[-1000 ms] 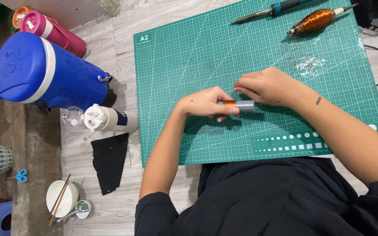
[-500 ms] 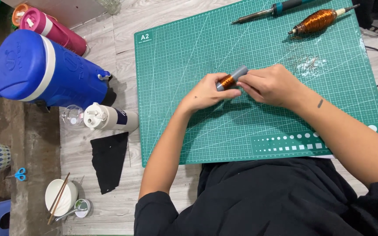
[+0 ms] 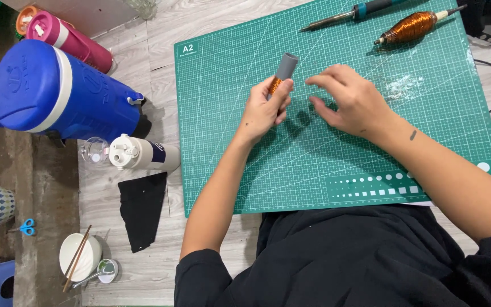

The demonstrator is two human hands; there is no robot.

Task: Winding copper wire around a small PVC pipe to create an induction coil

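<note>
Since half a second ago the right hand (image 3: pixel 352 102) has let go of the grey tube (image 3: pixel 283 71) and drawn back to the right, while the left hand (image 3: pixel 265 109) has swung the tube up from a slant low over the mat to stand nearly on end.

One tube is in play, with two hands about it. On the green cutting mat (image 3: pixel 313 165) lie one soldering iron (image 3: pixel 354 12) and one spool of copper wire (image 3: pixel 413 27), both near its far edge. Off the mat to the left are one blue cooler jug (image 3: pixel 58 94), one pink bottle (image 3: pixel 66 37), one white bottle (image 3: pixel 143 154) and one white bowl with chopsticks (image 3: pixel 79 256).

The tube is a short grey cylinder with a band of copper-coloured winding round its lower part — just where the left thumb and fingers close on it. Its long axis runs away from the person, tilted slightly right, the bare grey end pointing toward the far edge of the mat. It is held above the mat's left-centre.

The right hand is open and holds nothing, fingers loosely spread and curved, hovering near the tube — apart from it.
</note>
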